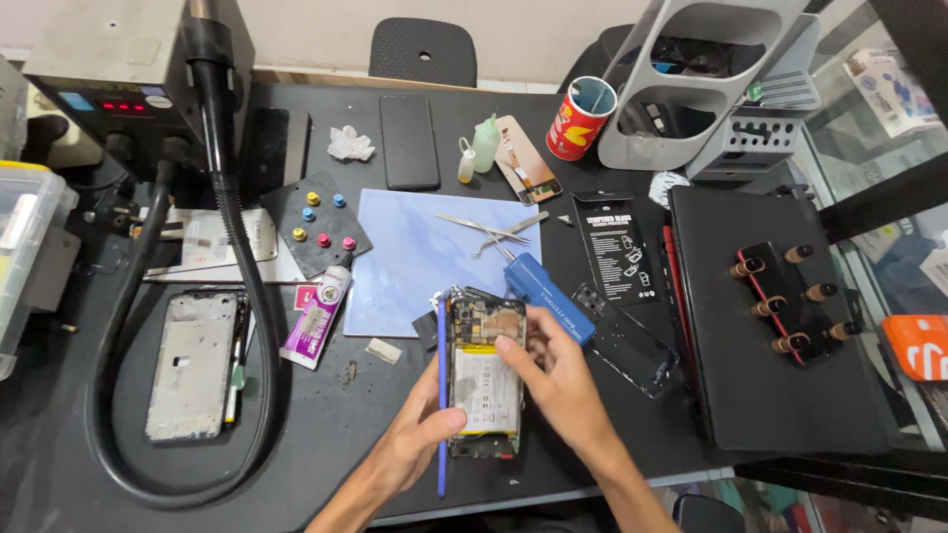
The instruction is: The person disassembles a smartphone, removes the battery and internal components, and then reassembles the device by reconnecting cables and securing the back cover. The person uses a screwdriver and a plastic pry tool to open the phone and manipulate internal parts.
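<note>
An opened phone [484, 380] with its back cover off lies near the front edge of the dark bench, its battery and circuit board exposed. My left hand [420, 434] grips the phone's left edge from below, with a thin blue rod [442, 395] running alongside the thumb. My right hand [563, 380] comes in from the right, its index finger pressing on the upper part of the battery. A blue screwdriver handle [543, 288] lies just beyond the right hand, touching the phone's top right corner.
A pale blue mat [415, 257] with tweezers [486, 231] lies behind the phone. A stripped phone frame [190, 365] and a black hose [247, 296] are at left. A glue tube [318, 316], a screw tray [314, 225], a black phone [409, 141], bottles, a red can [579, 118] and a clamped phone [790, 296] surround the work area.
</note>
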